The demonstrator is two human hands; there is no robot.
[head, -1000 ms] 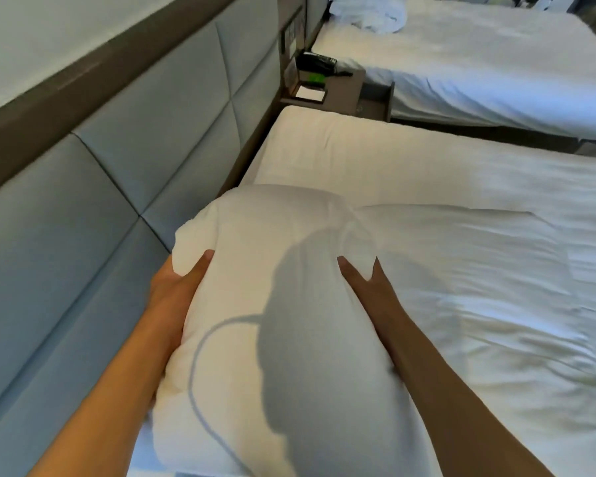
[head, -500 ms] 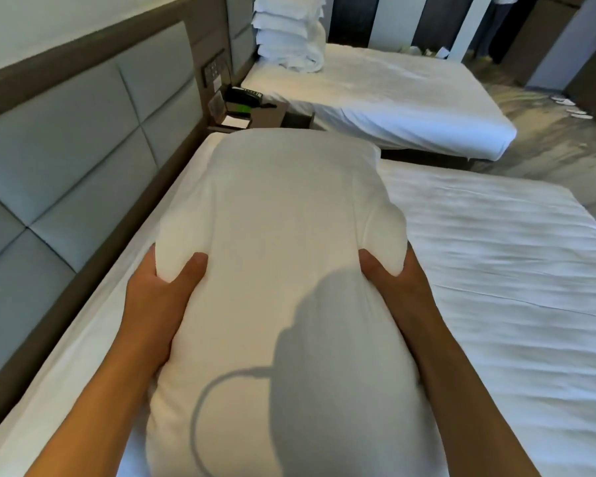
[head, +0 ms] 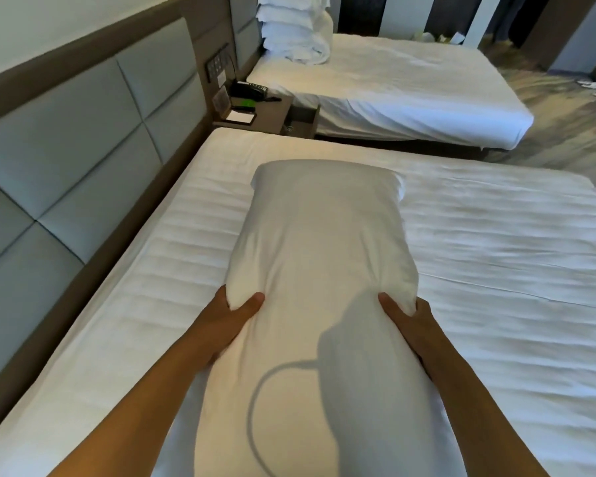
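Observation:
A long white pillow (head: 320, 256) is held lengthwise in front of me, over the near bed (head: 496, 270) with its white sheet. My left hand (head: 234, 315) grips the pillow's left side, thumb on top and fingers hidden underneath. My right hand (head: 403, 316) grips the right side the same way, thumb pressed into the fabric. A shadow of my head and a cable falls on the pillow's near half.
A grey padded headboard (head: 83, 139) runs along the left. A brown nightstand (head: 265, 115) with a black phone (head: 248, 91) stands between the beds. The far bed (head: 410, 91) carries a stack of white pillows (head: 293, 32). Patterned floor (head: 565, 108) lies at the right.
The pillow was lifted off the bed's head and turned lengthwise; it now sits lower and farther out from me. Both hands kept their grip on its sides. My view rose toward the room.

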